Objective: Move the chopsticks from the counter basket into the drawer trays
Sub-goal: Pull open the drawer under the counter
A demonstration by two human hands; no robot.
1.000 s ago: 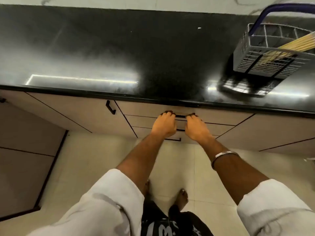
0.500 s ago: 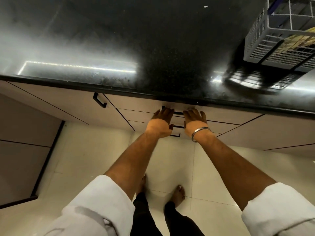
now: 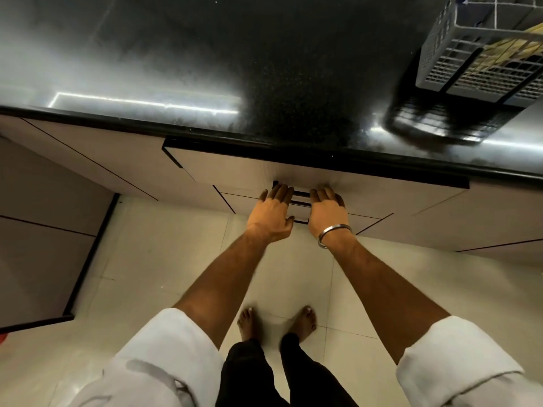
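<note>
Drawer [image 3: 235,168] now ajar (both hands at its handle [image 3: 300,193]).

A polished black stone counter [image 3: 293,69], finely speckled, is seen to mirror strips of light on its glossy face, while the grey plastic lattice basket [image 3: 476,66] upon it looks matt, with pale yellow wooden chopsticks [image 3: 511,51] glimpsed through its mesh. The beige drawer front [image 3: 367,183] is finished in a smooth, matt laminate and fitted with a thin black metal handle [image 3: 300,193]. A shiny metal bangle [image 3: 333,232], white cloth sleeves [image 3: 164,356] and glossy cream floor tiles [image 3: 164,254] are also shown.
</note>
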